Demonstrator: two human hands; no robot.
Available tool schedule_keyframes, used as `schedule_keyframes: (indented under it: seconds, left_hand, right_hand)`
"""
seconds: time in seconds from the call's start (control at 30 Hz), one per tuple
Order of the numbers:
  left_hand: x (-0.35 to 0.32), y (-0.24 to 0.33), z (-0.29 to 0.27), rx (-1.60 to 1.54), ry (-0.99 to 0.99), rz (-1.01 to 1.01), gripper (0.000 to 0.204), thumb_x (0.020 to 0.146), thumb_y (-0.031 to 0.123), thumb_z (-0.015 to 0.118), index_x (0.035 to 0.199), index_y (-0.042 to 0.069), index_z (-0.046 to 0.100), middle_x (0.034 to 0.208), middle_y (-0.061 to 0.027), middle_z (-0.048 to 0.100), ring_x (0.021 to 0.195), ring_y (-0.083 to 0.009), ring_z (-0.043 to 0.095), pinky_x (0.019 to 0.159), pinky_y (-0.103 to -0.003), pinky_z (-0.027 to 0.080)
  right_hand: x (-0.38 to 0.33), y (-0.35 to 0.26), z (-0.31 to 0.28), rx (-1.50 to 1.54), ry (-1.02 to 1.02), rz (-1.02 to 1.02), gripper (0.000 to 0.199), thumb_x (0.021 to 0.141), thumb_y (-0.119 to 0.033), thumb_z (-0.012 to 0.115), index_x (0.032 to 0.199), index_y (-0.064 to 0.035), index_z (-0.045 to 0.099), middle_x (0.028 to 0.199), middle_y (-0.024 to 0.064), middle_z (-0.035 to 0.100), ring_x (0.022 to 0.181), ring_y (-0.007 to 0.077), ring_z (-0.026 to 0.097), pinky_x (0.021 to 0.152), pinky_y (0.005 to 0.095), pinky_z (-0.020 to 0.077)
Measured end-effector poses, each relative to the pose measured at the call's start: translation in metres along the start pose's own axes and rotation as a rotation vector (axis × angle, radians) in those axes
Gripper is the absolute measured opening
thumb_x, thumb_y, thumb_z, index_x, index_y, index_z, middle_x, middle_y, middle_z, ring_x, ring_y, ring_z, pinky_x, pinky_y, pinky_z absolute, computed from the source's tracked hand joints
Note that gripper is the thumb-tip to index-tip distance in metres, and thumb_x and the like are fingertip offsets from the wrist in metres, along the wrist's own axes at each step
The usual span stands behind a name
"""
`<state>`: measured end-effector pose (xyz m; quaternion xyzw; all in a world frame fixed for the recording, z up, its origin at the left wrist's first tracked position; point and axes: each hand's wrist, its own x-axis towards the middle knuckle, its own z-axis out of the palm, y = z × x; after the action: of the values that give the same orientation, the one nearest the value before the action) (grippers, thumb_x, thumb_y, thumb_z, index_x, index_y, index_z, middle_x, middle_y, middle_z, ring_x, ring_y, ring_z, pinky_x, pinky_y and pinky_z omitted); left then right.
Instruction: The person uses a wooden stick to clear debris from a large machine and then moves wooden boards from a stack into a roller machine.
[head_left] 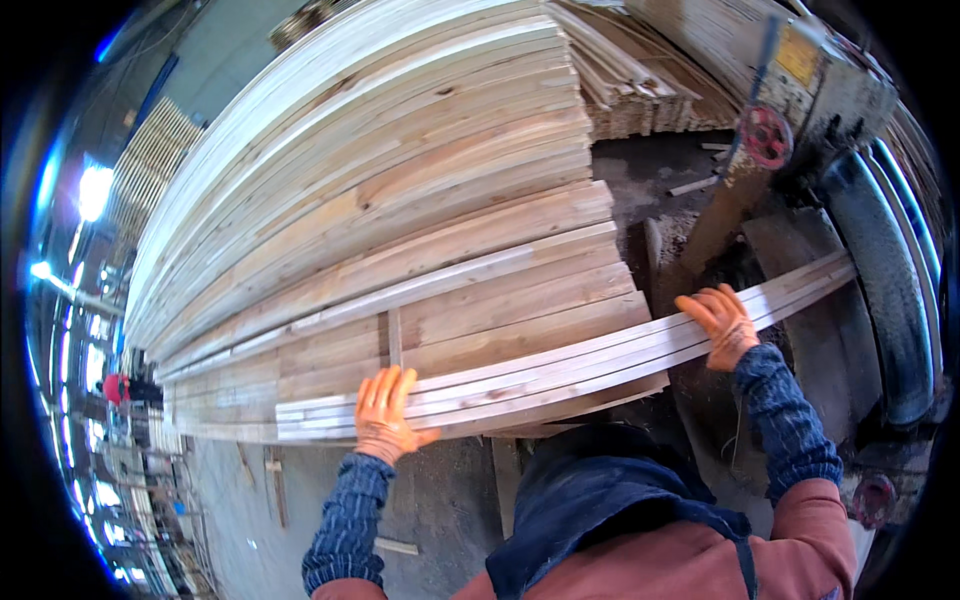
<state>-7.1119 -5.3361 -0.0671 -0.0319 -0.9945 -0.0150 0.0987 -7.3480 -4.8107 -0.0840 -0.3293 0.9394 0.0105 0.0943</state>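
Observation:
A long bundle of several narrow wooden strips (560, 372) lies side by side along the near edge of a large stack of boards (430, 190). My left hand (385, 415), in an orange glove, is laid across the strips near their left end, fingers over the far edge and thumb by the near edge. Farther right, my right hand (722, 325), in a matching glove, is closed over the strips with its fingers on their far side. The strips run past the stack's right end toward a dark curved roller (880, 290). The undersides of both hands are hidden.
A thin wooden crosspiece (394, 335) lies on the boards beyond my left hand. At right stands worn machinery with a red handwheel (765, 137). More lumber (640, 100) is piled at the back right. Wood scraps (396, 546) lie on the floor. A red-topped figure (116, 388) shows far left.

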Motion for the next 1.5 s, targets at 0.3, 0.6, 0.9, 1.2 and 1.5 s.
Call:
schedule_keyframes:
  seconds: [0.3,0.6,0.9,1.2,1.5]
  left_hand:
    - [0.044,0.054,0.019,-0.177,-0.111,-0.056,0.1,0.048,0.04,0.091,0.136,0.011,0.054,0.123,-0.0123,0.062,0.119,-0.0313,0.057,0.115,-0.049,0.033]
    - [0.084,0.094,-0.001,-0.288,-0.139,0.109,0.097,0.054,0.04,0.089,0.138,0.008,0.053,0.119,-0.0154,0.067,0.111,-0.0338,0.062,0.112,-0.049,0.037]
    - [0.07,0.114,0.021,-0.137,-0.175,0.043,0.101,0.053,0.039,0.092,0.141,0.011,0.05,0.12,-0.0162,0.065,0.114,-0.0344,0.058,0.103,-0.05,0.041]
    - [0.114,0.212,0.037,-0.354,-0.132,0.17,0.093,0.053,0.032,0.091,0.132,0.004,0.05,0.106,-0.0171,0.067,0.099,-0.0363,0.065,0.088,-0.048,0.049]
    - [0.098,0.202,0.05,-0.766,-0.217,0.164,0.08,0.076,0.033,0.081,0.142,0.002,0.047,0.119,-0.0217,0.067,0.107,-0.0362,0.067,0.096,-0.045,0.053]
  right_hand:
    - [0.014,-0.048,0.003,0.148,0.163,-0.179,0.104,0.054,-0.012,0.081,0.149,-0.0193,0.041,0.144,0.0137,0.049,0.139,0.0353,0.042,0.123,0.053,0.0237]
    - [0.036,-0.074,-0.005,-0.03,-0.026,-0.202,0.101,0.069,-0.018,0.073,0.159,-0.0205,0.027,0.144,0.0138,0.053,0.133,0.0295,0.051,0.123,0.0502,0.0196]
    - [-0.006,-0.006,-0.019,-0.083,-0.118,0.178,0.101,0.069,-0.016,0.079,0.156,-0.0272,0.029,0.152,0.0127,0.044,0.145,0.0324,0.036,0.125,0.0487,0.0116]
    - [0.021,-0.098,-0.004,-0.03,-0.009,-0.205,0.112,0.059,-0.027,0.084,0.156,-0.0245,0.029,0.139,0.0093,0.055,0.13,0.0286,0.053,0.122,0.051,0.0212]
    - [0.018,-0.082,-0.035,0.818,-0.022,-0.162,0.069,0.076,-0.026,0.075,0.139,-0.008,0.054,0.129,0.0191,0.065,0.119,0.0364,0.062,0.105,0.0404,0.0474]
